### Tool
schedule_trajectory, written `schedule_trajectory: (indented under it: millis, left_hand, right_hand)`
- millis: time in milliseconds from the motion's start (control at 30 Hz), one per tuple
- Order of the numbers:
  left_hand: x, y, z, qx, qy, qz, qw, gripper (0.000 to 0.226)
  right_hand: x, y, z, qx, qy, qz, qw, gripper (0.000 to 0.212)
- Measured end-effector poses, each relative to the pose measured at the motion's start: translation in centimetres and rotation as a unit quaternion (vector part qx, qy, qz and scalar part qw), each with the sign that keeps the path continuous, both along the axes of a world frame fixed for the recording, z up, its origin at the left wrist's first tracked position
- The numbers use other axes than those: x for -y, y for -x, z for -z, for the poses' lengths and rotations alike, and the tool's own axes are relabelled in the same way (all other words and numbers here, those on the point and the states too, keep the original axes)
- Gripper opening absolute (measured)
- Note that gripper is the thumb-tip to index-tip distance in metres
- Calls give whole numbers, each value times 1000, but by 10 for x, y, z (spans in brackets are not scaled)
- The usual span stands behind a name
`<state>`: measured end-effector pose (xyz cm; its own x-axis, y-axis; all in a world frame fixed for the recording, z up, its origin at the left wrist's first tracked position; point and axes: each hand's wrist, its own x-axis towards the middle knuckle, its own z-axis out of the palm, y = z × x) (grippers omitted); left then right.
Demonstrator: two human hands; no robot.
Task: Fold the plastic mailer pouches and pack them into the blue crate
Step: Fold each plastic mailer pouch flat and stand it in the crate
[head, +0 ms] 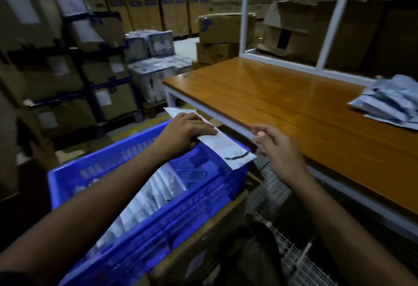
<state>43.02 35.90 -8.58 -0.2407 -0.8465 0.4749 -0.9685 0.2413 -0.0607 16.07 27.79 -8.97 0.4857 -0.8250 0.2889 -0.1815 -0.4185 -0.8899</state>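
Over the far rim of the blue crate (108,172): one folded mailer pouch (222,144), white, long and narrow, lying across the crate's corner with both ends overhanging.
Left hand (187,130): laid flat on the pouch, fingers straight, pressing it against the rim.
Right hand (279,147): apart from the pouch, near the table edge (237,127), fingers loosely spread, holding nothing.
Crate contents: packed pouches (158,190) stacked along the inner wall; room appears left toward the far side.
Unfolded stock: heap of pouches (389,102) on the wooden table (282,95), well apart, to the right.
Risk, judged: the fold may spring open, or the pouch may slip off the rim outside the crate, if the pressing hand lifts before the pouch is tipped inward.
Clearance: narrow gap between crate and table; open space above the crate.
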Motion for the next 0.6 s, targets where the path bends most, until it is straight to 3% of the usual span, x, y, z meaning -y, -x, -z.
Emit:
schedule_trajectory:
  millis: [167, 333, 400, 467, 600]
  left_hand:
    - [-8, -39, 39, -33, -68, -51, 996, 52]
    - [-4, -59, 94, -7, -170, -95, 981, 54]
    - [-3, -63, 115, 28, -220, -116, 968, 52]
    - [-4, -68, 128, 64, -275, -145, 948, 46]
    - [-2, -78, 143, 120, -418, -186, 881, 52]
  right_hand:
    - [-7, -56, 38, -164, 93, -88, 978, 38]
    - [-17, -98, 84, -325, 200, -146, 913, 47]
    - [-23, -106, 97, -334, 223, -117, 908, 61]
    - [-22, -106, 100, -288, 181, -97, 935, 76]
    - [-15, -103, 96, -280, 151, -130, 939, 80]
